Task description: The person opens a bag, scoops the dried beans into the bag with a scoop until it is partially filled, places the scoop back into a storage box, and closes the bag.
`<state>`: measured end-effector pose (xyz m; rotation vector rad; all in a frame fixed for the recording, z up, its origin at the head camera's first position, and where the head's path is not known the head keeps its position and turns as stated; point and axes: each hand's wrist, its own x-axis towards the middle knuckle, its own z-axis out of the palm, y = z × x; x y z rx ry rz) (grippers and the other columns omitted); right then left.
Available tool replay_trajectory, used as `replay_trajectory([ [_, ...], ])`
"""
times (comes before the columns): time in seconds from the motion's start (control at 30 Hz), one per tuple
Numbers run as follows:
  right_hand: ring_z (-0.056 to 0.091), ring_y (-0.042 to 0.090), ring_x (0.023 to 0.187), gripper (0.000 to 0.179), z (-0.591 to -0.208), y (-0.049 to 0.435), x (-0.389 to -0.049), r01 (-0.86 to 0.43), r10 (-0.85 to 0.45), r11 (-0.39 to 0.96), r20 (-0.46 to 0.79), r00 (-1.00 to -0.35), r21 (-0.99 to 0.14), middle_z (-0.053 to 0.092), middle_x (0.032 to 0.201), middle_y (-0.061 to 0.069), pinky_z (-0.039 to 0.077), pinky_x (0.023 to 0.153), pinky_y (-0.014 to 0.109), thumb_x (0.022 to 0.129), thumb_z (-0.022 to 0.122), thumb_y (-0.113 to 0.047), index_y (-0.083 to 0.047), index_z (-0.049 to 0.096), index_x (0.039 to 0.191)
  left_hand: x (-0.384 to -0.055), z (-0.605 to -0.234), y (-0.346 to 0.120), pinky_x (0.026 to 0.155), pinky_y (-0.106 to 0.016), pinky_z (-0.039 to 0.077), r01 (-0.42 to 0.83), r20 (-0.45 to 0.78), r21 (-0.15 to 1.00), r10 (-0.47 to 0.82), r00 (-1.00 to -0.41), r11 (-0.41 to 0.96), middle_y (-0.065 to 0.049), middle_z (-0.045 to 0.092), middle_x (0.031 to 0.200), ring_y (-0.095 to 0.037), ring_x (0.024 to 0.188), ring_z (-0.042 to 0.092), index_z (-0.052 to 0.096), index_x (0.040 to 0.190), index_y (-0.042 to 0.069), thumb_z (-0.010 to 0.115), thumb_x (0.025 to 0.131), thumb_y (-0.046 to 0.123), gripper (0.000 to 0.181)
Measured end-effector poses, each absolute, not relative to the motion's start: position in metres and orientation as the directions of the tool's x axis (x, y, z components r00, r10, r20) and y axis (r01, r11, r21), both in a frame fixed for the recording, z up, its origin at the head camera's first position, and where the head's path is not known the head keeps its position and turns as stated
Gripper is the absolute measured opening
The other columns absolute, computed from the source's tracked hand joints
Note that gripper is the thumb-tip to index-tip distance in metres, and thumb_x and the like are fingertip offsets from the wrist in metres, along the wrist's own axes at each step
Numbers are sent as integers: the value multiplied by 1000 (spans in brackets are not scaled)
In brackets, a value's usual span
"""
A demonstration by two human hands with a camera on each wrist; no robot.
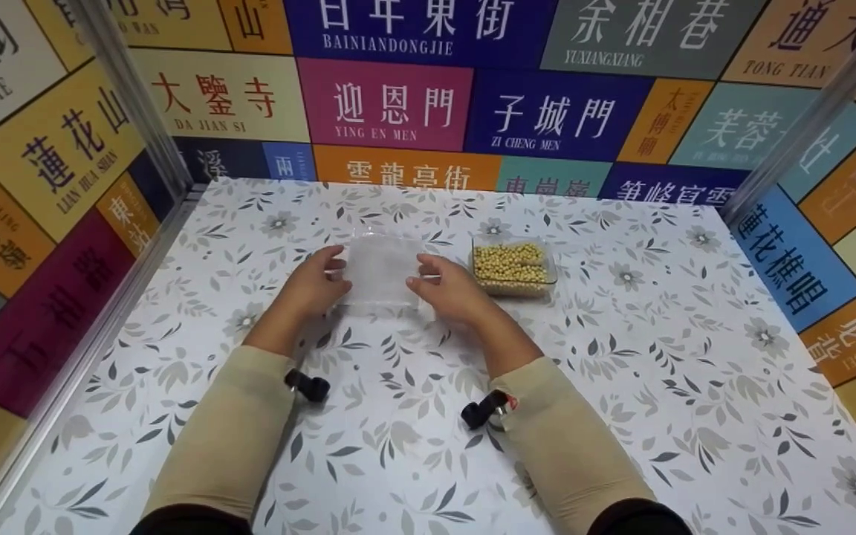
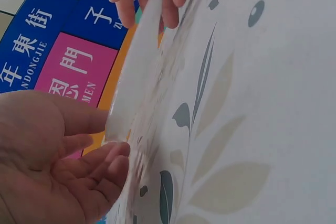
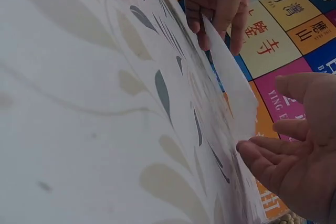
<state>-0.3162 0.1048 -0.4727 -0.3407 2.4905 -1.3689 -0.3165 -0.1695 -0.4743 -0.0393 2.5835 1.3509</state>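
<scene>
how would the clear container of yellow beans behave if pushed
The clear container probably won't tip easily, being low and broad. It may feel heavy for its size, with many yellow beans inside. With no lid visible, small round beans could spill if jolted.

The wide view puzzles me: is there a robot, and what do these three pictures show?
There's no robot, just a person's bare left hand and right hand. The wide picture comes from a camera worn on the head, looking forward and down; the other two come from the black wrist cameras. A thin translucent bag is between the hands, on or above the patterned tabletop; beside the right hand stands a clear container of what look like small yellow beans. Both hands are open at the bag's edges, and neither clearly grips it.
</scene>
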Motion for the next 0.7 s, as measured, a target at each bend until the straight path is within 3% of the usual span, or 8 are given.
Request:
replay_trajectory([
  [0.17, 68, 31, 131, 57, -466, 105, -316, -6, -246, 342, -84, -966, -940, 66, 147, 17, 61, 108, 38, 106, 67, -24, -6, 51, 157, -320, -473, -167, 118, -46, 53, -142, -161, 885, 4, -987, 443, -7, 57, 157, -28, 141, 57, 40, 164, 19, 67, 102, 11, 69],
  [0.37, 76, 22, 101, 50, -457, 113, -313, 70, -85, 55, -75, -994, -996, 70, 123, 12, 68, 93, 33, 105, 69, -14, -9, 55, 153, -316, -469, -157, 107, -38, 59, -82, -79, 955, -24, -997, 286, -7, 66, 140, -26, 129, 65, 47, 158, 18, 71, 99, 11, 65],
  [0.53, 73, 16, 95, 37, -453, 128, -310, 54, 9, 81, -53, -999, -995, 71, 112, 8, 68, 87, 31, 105, 69, -12, -12, 67, 142, -310, -464, -138, 94, -27, 58, 5, 6, 964, -5, -1000, 265, -8, 70, 126, -22, 116, 67, 58, 149, 14, 72, 98, 12, 53],
  [0.7, 75, 20, 99, 30, -449, 148, -308, 46, 59, 163, -36, -998, -986, 72, 115, 5, 68, 87, 32, 105, 70, -19, -20, 71, 136, -311, -458, -118, 88, -24, 55, 61, 65, 957, -5, -998, 283, -7, 71, 120, -19, 107, 64, 69, 136, 15, 71, 102, 20, 34],
])
